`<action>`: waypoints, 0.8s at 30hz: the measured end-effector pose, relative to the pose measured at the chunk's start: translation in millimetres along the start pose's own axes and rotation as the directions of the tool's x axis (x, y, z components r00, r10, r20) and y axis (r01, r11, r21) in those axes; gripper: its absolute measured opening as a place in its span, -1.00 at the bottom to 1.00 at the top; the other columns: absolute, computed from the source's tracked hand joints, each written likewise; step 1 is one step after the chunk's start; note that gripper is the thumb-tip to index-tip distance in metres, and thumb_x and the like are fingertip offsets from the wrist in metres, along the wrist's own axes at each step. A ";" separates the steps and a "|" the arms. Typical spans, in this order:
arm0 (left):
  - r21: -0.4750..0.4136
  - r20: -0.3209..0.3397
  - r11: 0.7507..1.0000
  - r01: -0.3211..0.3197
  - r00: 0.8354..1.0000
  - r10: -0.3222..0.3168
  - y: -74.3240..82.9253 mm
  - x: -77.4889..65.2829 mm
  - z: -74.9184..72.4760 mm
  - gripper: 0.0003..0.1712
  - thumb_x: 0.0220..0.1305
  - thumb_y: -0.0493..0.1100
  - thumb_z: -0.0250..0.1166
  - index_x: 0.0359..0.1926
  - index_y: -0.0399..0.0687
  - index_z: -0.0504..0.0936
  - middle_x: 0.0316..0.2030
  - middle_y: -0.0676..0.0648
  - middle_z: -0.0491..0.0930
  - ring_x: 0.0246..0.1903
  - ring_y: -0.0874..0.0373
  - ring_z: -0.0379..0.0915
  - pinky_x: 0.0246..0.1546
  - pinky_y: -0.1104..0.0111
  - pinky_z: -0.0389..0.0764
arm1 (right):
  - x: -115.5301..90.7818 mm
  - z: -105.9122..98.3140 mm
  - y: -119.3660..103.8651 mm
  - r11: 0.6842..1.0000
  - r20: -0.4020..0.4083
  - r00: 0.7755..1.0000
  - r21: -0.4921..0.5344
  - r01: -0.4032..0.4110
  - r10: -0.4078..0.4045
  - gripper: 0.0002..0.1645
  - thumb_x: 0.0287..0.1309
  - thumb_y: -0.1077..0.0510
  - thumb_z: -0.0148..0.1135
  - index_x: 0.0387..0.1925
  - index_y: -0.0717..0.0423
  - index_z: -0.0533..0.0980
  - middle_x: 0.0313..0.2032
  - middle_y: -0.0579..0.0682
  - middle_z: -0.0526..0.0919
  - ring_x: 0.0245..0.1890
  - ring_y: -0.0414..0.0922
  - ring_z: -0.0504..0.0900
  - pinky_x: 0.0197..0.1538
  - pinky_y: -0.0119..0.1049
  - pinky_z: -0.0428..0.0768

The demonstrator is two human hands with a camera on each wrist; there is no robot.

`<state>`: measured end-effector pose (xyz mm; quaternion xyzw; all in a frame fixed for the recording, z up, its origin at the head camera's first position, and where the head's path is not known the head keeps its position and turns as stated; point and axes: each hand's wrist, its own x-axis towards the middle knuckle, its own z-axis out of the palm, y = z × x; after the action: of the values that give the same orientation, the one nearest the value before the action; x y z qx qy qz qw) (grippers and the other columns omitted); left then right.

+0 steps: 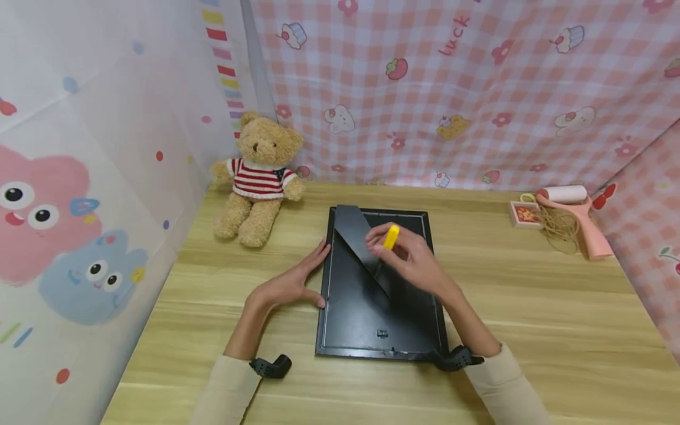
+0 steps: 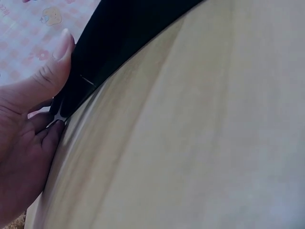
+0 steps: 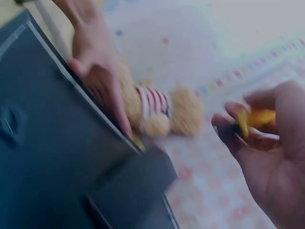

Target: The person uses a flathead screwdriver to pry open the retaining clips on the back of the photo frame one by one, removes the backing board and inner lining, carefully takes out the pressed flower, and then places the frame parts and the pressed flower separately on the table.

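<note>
A black picture frame (image 1: 361, 330) lies back side up on the table, its stand leg (image 1: 353, 227) running diagonally across the backing. Along the frame's left edge rests my left hand (image 1: 289, 286), thumb and fingers spread and touching the side. In the left wrist view that hand (image 2: 33, 124) meets the frame's dark edge (image 2: 109, 52). Above the backing, my right hand (image 1: 409, 257) holds a screwdriver with a yellow handle (image 1: 391, 236). The right wrist view shows the handle (image 3: 259, 117) between curled fingers; the tool's tip is hard to make out.
A teddy bear (image 1: 260, 177) in a striped shirt sits at the back left. At the back right lie a pink-handled lint roller (image 1: 589, 227), a bundle of twine (image 1: 560, 227) and a small box (image 1: 525, 214). Patterned cloth (image 1: 425, 106) hangs behind the wooden table (image 1: 255, 236).
</note>
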<state>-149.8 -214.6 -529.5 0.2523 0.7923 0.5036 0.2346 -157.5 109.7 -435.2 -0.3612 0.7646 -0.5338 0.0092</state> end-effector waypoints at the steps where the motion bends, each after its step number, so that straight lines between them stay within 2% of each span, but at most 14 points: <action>1: 0.006 -0.003 1.000 0.000 1.000 0.000 1.7 -1.2 0.9 0.58 0.08 0.17 0.70 0.82 0.10 -0.23 0.79 0.11 -0.49 0.77 -0.07 -0.53 0.73 -0.17 -0.14 | 0.0 -8.4 3.2 1.000 -0.036 0.999 -0.012 -0.015 0.014 -0.79 0.49 0.43 0.28 0.08 0.37 0.64 0.07 0.29 0.74 0.00 0.00 0.77 0.12 -0.38 0.77; 3: 0.044 -0.012 0.999 0.002 1.000 -0.002 10.0 -4.9 3.4 0.53 0.14 0.06 0.68 0.81 0.02 -0.23 0.80 0.02 -0.48 0.77 -0.15 -0.50 0.72 -0.20 -0.12 | 1.2 -26.3 12.2 0.991 -0.118 0.989 -0.094 -0.095 0.084 -0.81 0.49 0.46 0.26 0.04 0.40 0.67 0.06 0.33 0.75 0.00 0.10 0.78 0.07 -0.50 0.71; 4: 0.060 -0.019 0.998 0.003 1.000 -0.002 14.3 -7.2 5.1 0.50 0.17 0.01 0.67 0.81 -0.01 -0.22 0.80 -0.02 -0.46 0.77 -0.18 -0.48 0.72 -0.20 -0.10 | 2.0 -35.5 17.3 0.975 -0.158 0.977 -0.148 -0.168 0.145 -0.83 0.49 0.46 0.25 0.01 0.41 0.68 0.06 0.36 0.75 -0.01 0.17 0.76 0.06 -0.46 0.71; 5: 0.073 -0.027 0.997 -0.001 1.000 0.003 16.5 -9.7 7.0 0.47 0.20 -0.02 0.66 0.81 -0.03 -0.21 0.80 -0.05 -0.44 0.77 -0.20 -0.47 0.72 -0.21 -0.09 | 3.3 -44.8 23.2 0.946 -0.189 0.960 -0.212 -0.244 0.205 -0.83 0.50 0.44 0.24 0.00 0.42 0.68 0.04 0.39 0.74 -0.04 0.21 0.73 0.03 -0.40 0.71; 7: 0.079 -0.051 0.997 -0.021 0.998 0.025 17.4 -15.4 12.6 0.39 0.28 0.00 0.61 0.81 -0.06 -0.17 0.81 -0.10 -0.38 0.76 -0.23 -0.42 0.71 -0.23 -0.06 | 6.6 -61.8 35.7 0.871 -0.225 0.921 -0.315 -0.378 0.318 -0.78 0.52 0.39 0.24 0.05 0.46 0.66 0.03 0.42 0.74 -0.05 0.25 0.70 0.05 -0.19 0.71; 9: 0.096 -0.071 0.994 -0.050 0.996 0.057 17.1 -21.5 19.8 0.29 0.38 0.04 0.53 0.80 -0.10 -0.13 0.80 -0.16 -0.32 0.75 -0.28 -0.37 0.69 -0.25 -0.05 | 8.9 -75.0 48.8 0.798 -0.219 0.893 -0.402 -0.449 0.392 -0.70 0.53 0.35 0.25 0.14 0.48 0.63 0.08 0.48 0.71 -0.03 0.29 0.64 0.10 0.05 0.68; 11: 0.128 -0.085 0.988 -0.082 0.992 0.093 17.2 -31.6 27.5 0.21 0.46 0.09 0.46 0.79 -0.15 -0.11 0.79 -0.24 -0.28 0.74 -0.33 -0.33 0.69 -0.23 -0.03 | 12.9 -81.3 60.9 0.765 -0.169 0.890 -0.459 -0.451 0.423 -0.60 0.53 0.32 0.26 0.24 0.52 0.58 0.12 0.54 0.67 0.02 0.35 0.60 0.18 0.24 0.63; 14: 0.184 -0.082 0.979 -0.088 0.991 0.105 22.0 -46.8 41.4 0.25 0.49 0.22 0.41 0.79 -0.21 -0.15 0.78 -0.33 -0.28 0.74 -0.35 -0.34 0.71 -0.18 -0.05 | 18.0 -83.2 75.3 0.741 -0.119 0.891 -0.514 -0.433 0.438 -0.51 0.54 0.30 0.27 0.35 0.51 0.53 0.20 0.58 0.61 0.10 0.40 0.58 0.23 0.31 0.60; 19: 0.200 -0.005 0.980 -0.022 1.000 0.023 36.6 -64.9 65.7 0.67 0.20 0.44 0.57 0.76 -0.25 -0.41 0.74 -0.37 -0.59 0.73 -0.31 -0.69 0.70 -0.19 -0.24 | 24.5 -80.5 90.5 0.688 -0.114 0.876 -0.574 -0.444 0.469 -0.47 0.54 0.31 0.26 0.38 0.55 0.49 0.30 0.60 0.52 0.19 0.45 0.59 0.33 0.33 0.59; 21: 0.219 -0.001 0.975 -0.022 1.000 0.023 39.5 -67.0 73.5 0.78 0.09 0.45 0.64 0.75 -0.27 -0.46 0.72 -0.39 -0.66 0.72 -0.28 -0.77 0.71 -0.12 -0.29 | 26.1 -79.4 95.0 0.668 -0.132 0.873 -0.593 -0.449 0.469 -0.50 0.53 0.32 0.26 0.33 0.60 0.50 0.29 0.61 0.52 0.19 0.47 0.60 0.35 0.33 0.59; 24: 0.265 -0.031 0.963 -0.045 0.998 0.055 38.4 -66.4 80.4 0.84 0.01 0.37 0.72 0.75 -0.29 -0.47 0.71 -0.40 -0.66 0.72 -0.25 -0.78 0.70 0.09 -0.33 | 27.2 -78.1 101.4 0.668 -0.164 0.889 -0.606 -0.433 0.427 -0.56 0.50 0.34 0.29 0.22 0.64 0.52 0.22 0.61 0.56 0.13 0.48 0.62 0.31 0.33 0.61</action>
<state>-42.6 -188.2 -517.2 0.2915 0.8501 0.4038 0.1711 -263.8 174.9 -475.0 -0.1506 0.9609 -0.2323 0.0107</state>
